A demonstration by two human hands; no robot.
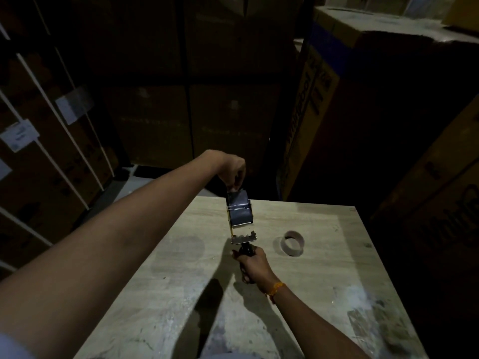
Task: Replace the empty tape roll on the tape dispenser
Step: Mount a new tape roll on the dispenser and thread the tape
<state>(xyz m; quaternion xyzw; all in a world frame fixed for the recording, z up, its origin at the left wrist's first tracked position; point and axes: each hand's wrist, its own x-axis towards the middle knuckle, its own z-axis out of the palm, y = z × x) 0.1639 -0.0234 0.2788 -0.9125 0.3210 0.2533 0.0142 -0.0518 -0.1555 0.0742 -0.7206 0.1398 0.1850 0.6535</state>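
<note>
Both forearms are seen reaching forward over a pale, scuffed surface [324,294]. At the right wrist an orange thread band [276,290] is worn, and the right hand [252,265] is clenched around the dark handle of the tape dispenser [242,229], which is held upright above the surface. On the dispenser's upper part a dark tape roll [239,212] is seated; below it a metal plate with a toothed edge is visible just above the handle. The left hand [233,172] is lowered from above, its fingertips pinched on the top of the roll or its loose end; which of the two cannot be told. To the right, apart from the dispenser, an empty tape core [293,243] lies on the surface. Stacked cardboard boxes [388,112] are seen behind, in dim light.
</note>
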